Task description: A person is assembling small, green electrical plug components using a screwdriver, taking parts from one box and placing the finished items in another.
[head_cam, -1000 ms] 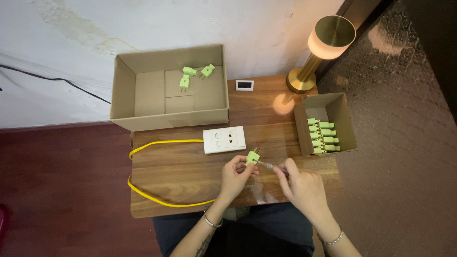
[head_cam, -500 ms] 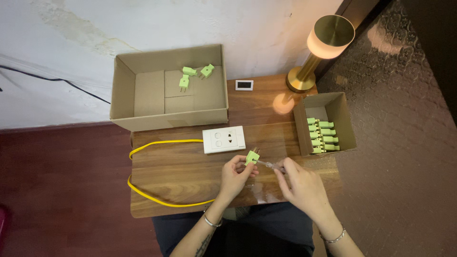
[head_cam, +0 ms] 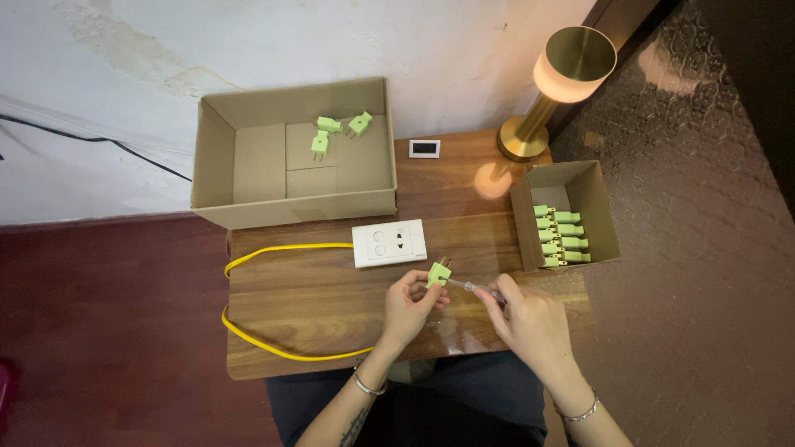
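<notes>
Light-green plastic two-pin plug (head_cam: pixel 438 273) is held above the front of the brown wooden bench (head_cam: pixel 331 306), just below the white rectangular socket plate (head_cam: pixel 389 242). Left hand (head_cam: pixel 411 305): fingers clamped on the plug body, metal pins pointing up and to the right. Right hand (head_cam: pixel 530 321): fingers closed around a slim screwdriver with a clear handle (head_cam: pixel 478 289); its tip meets the plug's right side. A yellow cable (head_cam: pixel 265 348) leaves the socket plate on its left, loops past the bench's left edge and lies along the front.

Large open cardboard box (head_cam: pixel 248 165) at the back left of the bench holds three loose green plugs (head_cam: pixel 338 132). Small open cardboard box (head_cam: pixel 600 207) at the right edge holds a neat row of green plugs (head_cam: pixel 561 236). Brass lamp with lit shade (head_cam: pixel 563 74) stands at the back right corner; a small white rectangular device (head_cam: pixel 425 148) lies between it and the large box.
</notes>
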